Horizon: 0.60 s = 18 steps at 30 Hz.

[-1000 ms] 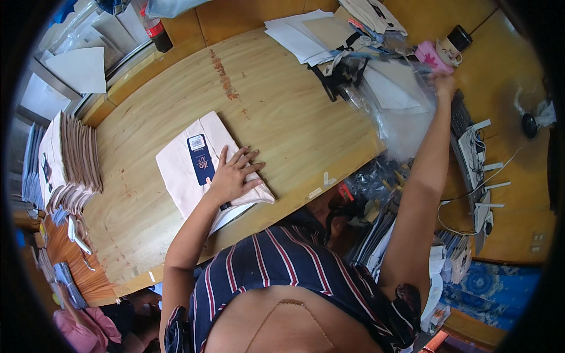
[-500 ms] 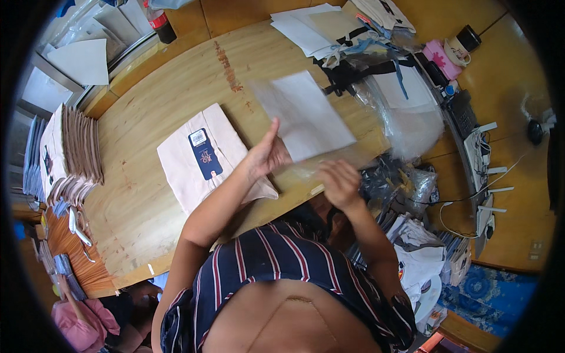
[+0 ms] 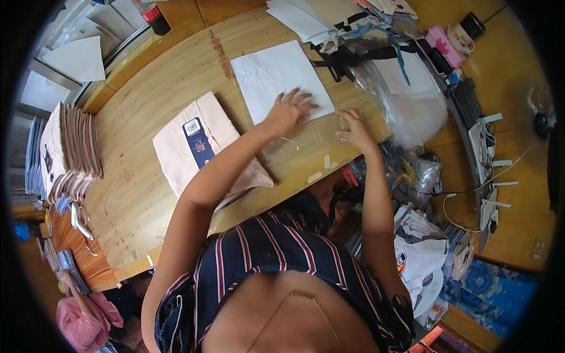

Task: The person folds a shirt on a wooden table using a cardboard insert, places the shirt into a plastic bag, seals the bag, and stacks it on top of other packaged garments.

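My left hand (image 3: 291, 112) rests palm down with spread fingers on a white sheet (image 3: 265, 76) that lies flat on the table, apparently inside a clear plastic bag (image 3: 288, 147). Beside the sheet's near right corner is my right hand (image 3: 358, 132), its thumb and forefinger apart at the edge of the plastic. Whether those fingertips touch the film, I cannot tell. Left of the sheet lies a folded pale pink garment (image 3: 182, 132) with a dark blue tag (image 3: 199, 144); my left forearm passes over its right part.
Folded garments stand in a stack (image 3: 79, 141) at the table's left end, near white-handled scissors (image 3: 80, 222). Papers (image 3: 300, 17), dark straps (image 3: 341, 59) and plastic bags (image 3: 418, 112) crowd the far right. A cola bottle (image 3: 156, 19) stands at the back. A person in pink (image 3: 85, 323) sits lower left.
The white sheet has come down from my raised left hand to lie flat on the table. My left hand now presses on it, and my right hand has moved up and right.
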Motion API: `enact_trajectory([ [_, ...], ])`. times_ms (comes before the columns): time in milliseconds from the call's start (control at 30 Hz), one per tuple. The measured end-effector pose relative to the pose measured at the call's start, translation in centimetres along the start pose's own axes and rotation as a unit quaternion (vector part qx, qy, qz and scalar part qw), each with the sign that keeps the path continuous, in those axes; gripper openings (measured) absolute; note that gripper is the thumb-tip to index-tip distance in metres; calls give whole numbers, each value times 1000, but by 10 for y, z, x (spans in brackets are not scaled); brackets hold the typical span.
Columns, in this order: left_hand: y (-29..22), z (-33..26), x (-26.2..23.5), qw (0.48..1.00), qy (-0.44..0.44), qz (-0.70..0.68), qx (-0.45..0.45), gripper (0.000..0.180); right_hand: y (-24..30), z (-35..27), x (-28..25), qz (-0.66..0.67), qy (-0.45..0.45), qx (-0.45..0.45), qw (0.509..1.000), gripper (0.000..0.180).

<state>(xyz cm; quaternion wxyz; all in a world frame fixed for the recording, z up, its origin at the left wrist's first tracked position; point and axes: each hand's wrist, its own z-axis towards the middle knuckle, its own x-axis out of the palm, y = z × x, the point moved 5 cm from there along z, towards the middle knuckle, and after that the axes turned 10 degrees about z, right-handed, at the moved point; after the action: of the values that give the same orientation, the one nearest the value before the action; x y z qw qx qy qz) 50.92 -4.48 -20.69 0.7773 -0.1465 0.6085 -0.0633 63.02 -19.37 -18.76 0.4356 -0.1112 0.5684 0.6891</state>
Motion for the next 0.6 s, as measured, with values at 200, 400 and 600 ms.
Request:
enact_trajectory([
  [200,-28,10,2,968,233,90,-34,70,-18,-7,7,106,112,232,960,15],
  [400,-29,2,9,970,194,149,-6,64,19,-10,-4,25,-23,10,999,5],
  [600,-27,2,16,966,186,178,-38,50,30,-58,-9,15,-83,-1,996,5],
])
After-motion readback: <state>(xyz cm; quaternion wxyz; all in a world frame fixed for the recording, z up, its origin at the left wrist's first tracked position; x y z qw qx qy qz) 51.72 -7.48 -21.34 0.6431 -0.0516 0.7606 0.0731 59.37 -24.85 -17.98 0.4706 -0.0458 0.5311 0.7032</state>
